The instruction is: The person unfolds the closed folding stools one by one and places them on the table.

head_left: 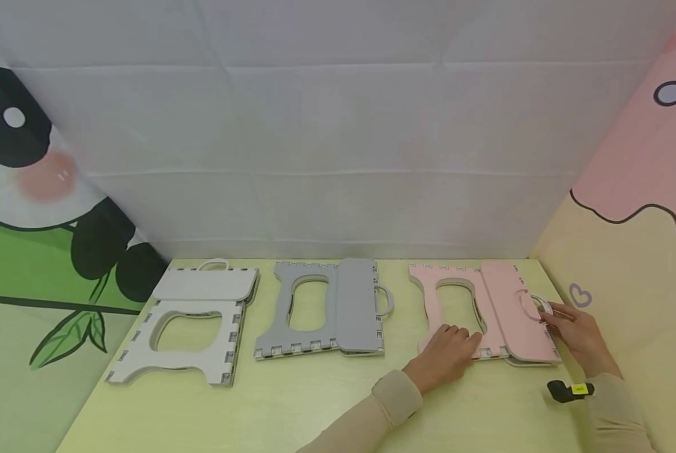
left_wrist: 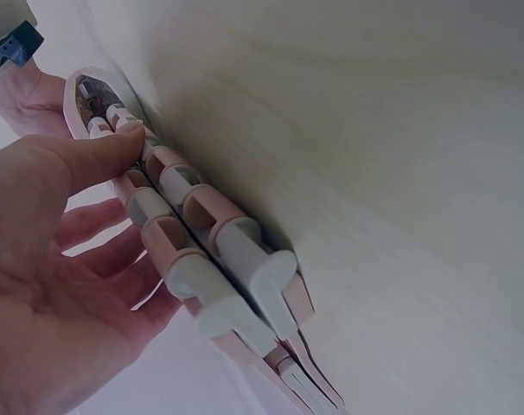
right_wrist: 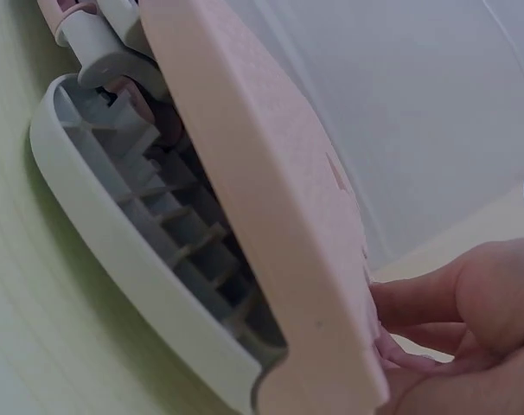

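Observation:
A pink folding step stool (head_left: 510,314) lies folded flat at the right of the table, its open slot facing up. My left hand (head_left: 448,353) grips its near edge. In the left wrist view the thumb (left_wrist: 115,156) presses the hinged rim while the other fingers lie over the face. At the stool's right side, my right hand (head_left: 580,336) pinches the white carrying handle (head_left: 542,304), beside a pink one. The right wrist view shows the ribbed grey underside (right_wrist: 158,207) between the pink panel and a pale panel; that hand's fingertips are partly hidden behind the pink panel.
A grey folding step stool (head_left: 360,308) lies mid-table with its handle to the right. Farther left is a white one (head_left: 202,286), handle toward the back. A pale wall (head_left: 338,207) meets the table's (head_left: 315,409) back edge; printed walls flank it.

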The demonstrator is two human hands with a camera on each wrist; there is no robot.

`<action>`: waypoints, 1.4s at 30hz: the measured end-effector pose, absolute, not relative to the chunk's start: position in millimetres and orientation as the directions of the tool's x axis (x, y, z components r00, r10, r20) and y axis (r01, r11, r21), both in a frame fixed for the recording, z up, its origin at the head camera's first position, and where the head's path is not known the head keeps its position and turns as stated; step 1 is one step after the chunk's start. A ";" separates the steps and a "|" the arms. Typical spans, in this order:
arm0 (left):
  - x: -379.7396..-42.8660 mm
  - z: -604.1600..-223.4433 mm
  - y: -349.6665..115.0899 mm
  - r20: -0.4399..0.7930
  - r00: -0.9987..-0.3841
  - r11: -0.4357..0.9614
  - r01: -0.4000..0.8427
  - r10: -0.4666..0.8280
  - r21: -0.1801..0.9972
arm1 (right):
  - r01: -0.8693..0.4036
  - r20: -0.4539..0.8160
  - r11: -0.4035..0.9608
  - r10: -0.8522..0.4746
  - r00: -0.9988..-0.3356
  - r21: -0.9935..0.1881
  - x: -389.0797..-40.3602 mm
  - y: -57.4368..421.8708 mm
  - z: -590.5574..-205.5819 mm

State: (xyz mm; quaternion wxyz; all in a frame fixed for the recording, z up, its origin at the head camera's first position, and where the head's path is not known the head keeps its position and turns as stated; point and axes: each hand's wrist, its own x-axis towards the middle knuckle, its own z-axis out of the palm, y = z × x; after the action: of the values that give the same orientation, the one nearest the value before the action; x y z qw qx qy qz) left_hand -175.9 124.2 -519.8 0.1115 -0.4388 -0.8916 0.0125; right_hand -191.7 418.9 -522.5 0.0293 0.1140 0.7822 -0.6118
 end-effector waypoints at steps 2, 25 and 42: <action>-175.5 -519.4 123.2 0.188 -0.588 0.612 0.782 0.787 -0.117 | 0.220 -0.194 0.207 0.136 -0.971 -0.953 -191.5 419.8 -521.7; -172.3 -519.8 113.2 0.226 -0.574 0.606 0.789 0.787 -0.106 | 0.242 -0.218 0.283 0.114 -0.969 -0.928 -181.6 417.9 -499.1; -173.7 -516.6 106.1 0.257 -0.526 0.551 0.834 0.811 -0.031 | 0.169 -0.143 0.403 0.095 -0.985 -0.900 -171.7 416.2 -482.2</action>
State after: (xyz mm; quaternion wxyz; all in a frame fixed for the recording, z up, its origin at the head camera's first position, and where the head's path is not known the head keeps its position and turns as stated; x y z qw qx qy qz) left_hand -173.7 106.1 -516.6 0.1213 -0.4715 -0.8722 -0.0479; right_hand -171.7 416.2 -482.2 0.0343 0.0787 0.8368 -0.5408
